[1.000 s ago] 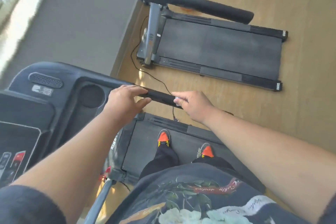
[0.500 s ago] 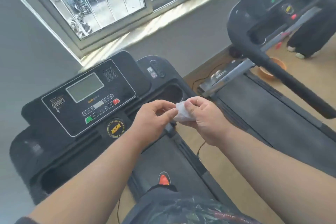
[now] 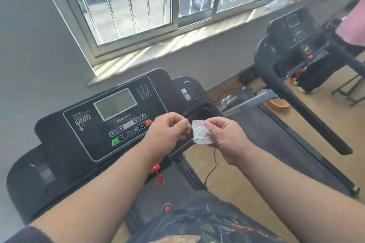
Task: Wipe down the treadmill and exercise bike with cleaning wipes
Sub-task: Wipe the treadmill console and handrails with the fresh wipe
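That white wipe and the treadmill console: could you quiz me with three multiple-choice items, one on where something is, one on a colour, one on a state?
1. Where is the wipe?
A. Between the two hands, above the console
B. On the windowsill
C. On the floor

2. What colour is the button at the lower left of the console panel?
A. Blue
B. Green
C. Yellow

3. How is the wipe held?
A. Lying loose on the belt
B. Pressed flat on the screen
C. Pinched by the right hand, the left hand at its edge

Answers: 1 A, it hangs between the hands in front of the console. 2 B, the button is bright green. 3 C, right thumb and fingers pinch it.
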